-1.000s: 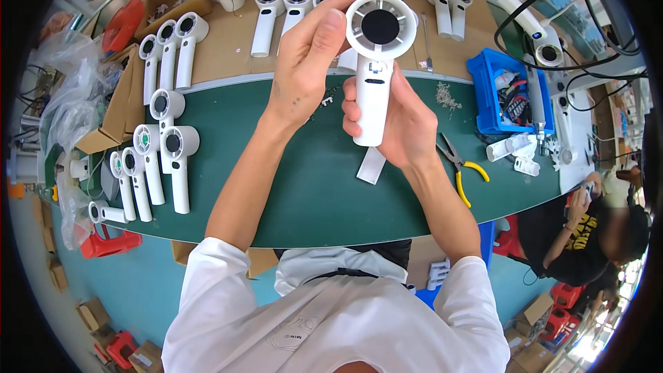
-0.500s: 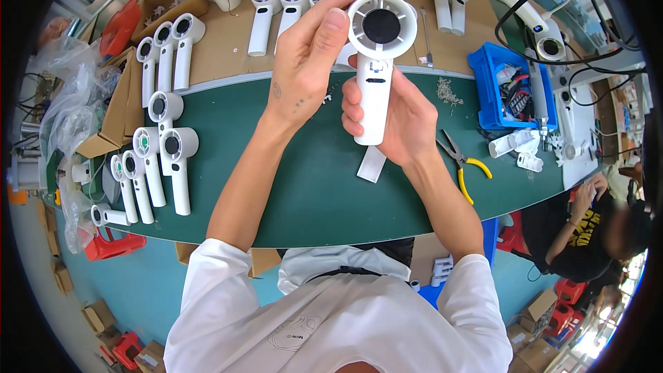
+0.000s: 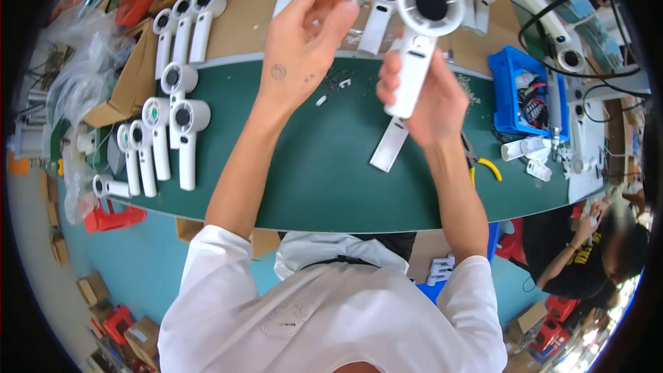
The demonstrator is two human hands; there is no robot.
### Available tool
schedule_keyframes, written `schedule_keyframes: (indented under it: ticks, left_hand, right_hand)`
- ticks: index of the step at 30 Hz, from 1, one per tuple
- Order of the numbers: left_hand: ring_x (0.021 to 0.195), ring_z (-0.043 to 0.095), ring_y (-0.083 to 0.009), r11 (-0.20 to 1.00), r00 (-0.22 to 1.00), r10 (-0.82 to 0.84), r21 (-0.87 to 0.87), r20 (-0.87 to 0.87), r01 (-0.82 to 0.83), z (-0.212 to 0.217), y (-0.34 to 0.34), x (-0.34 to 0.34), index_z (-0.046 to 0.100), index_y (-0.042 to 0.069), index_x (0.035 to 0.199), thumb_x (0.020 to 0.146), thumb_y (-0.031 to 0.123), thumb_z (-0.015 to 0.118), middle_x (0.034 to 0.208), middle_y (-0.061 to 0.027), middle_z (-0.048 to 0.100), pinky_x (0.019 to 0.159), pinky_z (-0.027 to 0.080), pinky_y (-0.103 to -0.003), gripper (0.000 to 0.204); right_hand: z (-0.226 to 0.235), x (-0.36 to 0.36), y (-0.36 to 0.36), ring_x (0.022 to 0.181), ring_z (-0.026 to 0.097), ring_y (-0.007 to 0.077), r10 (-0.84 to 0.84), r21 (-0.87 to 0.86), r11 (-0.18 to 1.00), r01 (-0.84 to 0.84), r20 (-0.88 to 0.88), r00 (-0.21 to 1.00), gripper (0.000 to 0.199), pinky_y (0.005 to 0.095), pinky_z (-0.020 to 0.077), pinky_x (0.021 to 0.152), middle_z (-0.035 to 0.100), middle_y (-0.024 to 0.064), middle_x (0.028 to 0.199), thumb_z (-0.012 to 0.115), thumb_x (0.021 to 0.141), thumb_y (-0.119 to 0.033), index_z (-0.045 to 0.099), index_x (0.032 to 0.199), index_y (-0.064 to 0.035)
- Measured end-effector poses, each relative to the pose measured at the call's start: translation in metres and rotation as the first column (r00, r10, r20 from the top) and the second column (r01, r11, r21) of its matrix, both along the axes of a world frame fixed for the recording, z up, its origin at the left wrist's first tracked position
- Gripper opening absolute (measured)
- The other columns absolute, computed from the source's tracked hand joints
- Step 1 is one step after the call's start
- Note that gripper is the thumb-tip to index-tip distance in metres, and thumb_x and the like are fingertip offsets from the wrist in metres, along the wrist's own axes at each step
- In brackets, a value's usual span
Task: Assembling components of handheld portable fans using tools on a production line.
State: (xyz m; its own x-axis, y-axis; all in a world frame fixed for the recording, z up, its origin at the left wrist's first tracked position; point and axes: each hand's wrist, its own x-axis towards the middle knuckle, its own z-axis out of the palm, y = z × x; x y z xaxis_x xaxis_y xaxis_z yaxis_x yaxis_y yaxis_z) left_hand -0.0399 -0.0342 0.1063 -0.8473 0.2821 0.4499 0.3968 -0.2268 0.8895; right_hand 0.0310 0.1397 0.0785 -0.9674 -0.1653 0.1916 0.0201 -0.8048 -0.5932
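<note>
The white handheld fan stands almost upright above the green table, its round head at the top and the handle pointing down. The right hand grips the handle with closed fingers. The left hand hovers beside it, fingers loosely apart, touching nothing.

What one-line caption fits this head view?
Right hand grips a white handheld fan body above the green table; left hand hovers open beside it.
</note>
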Motion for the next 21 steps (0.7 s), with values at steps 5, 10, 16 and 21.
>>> schedule_keyframes:
  ticks: [5, 10, 16, 21]
  left_hand:
    - [0.077, 0.059, -0.0209, 0.613, 0.973, 0.227, -0.773, -0.028, -0.165, -0.054, -0.048, 0.041, 0.063, 0.002, 0.096, 0.083, 0.02, 0.072, 0.089, -0.0091, 0.061, 0.072, 0.048, -0.034, 0.024]
    - [0.074, 0.057, -0.0193, 0.566, 0.97, 0.219, -0.795, -0.109, -0.217, -0.071, -0.047, 0.051, 0.062, 0.002, 0.095, 0.086, 0.017, 0.068, 0.086, -0.0084, 0.059, 0.068, 0.047, -0.034, 0.018]
    - [0.069, 0.058, -0.0138, 0.952, 0.9, -0.199, -0.143, 0.388, 0.272, -0.016, -0.029, 0.034, 0.058, 0.0, 0.094, 0.095, 0.023, 0.061, 0.084, -0.0046, 0.059, 0.061, 0.05, -0.028, 0.023]
    - [0.064, 0.055, -0.0126, 0.85, 0.681, -0.505, 0.17, 0.53, 0.498, 0.015, -0.006, 0.032, 0.058, 0.0, 0.097, 0.099, 0.029, 0.054, 0.075, -0.002, 0.052, 0.054, 0.047, -0.026, 0.03]
  right_hand:
    - [0.001, -0.001, -0.003, 0.079, 0.05, 0.0189, -0.036, 0.036, 0.999, 0.036, -0.01, 0.999, 0.044, 0.0321, 0.042, 0.065, 0.054, 0.0127, 0.1, 0.029, 0.103, -0.032, 0.041, 0.132, -0.0017]
    - [-0.003, -0.005, 0.001, 0.082, 0.052, 0.0185, -0.044, 0.129, 0.991, 0.048, -0.034, 0.998, 0.048, 0.0322, 0.0428, 0.067, 0.055, 0.0122, 0.1, 0.027, 0.103, -0.036, 0.041, 0.131, -0.0004]
    - [0.006, 0.005, -0.011, 0.068, 0.055, 0.0141, -0.296, 0.563, 0.744, 0.359, -0.203, 0.933, 0.046, 0.0289, 0.0451, 0.057, 0.06, 0.0128, 0.1, 0.062, 0.092, -0.025, 0.044, 0.126, 0.0007]
    - [0.017, 0.012, -0.011, 0.063, 0.059, 0.0134, -0.432, 0.461, 0.754, 0.467, -0.188, 0.882, 0.051, 0.0259, 0.0471, 0.052, 0.066, 0.0157, 0.103, 0.072, 0.083, -0.01, 0.047, 0.126, 0.0005]
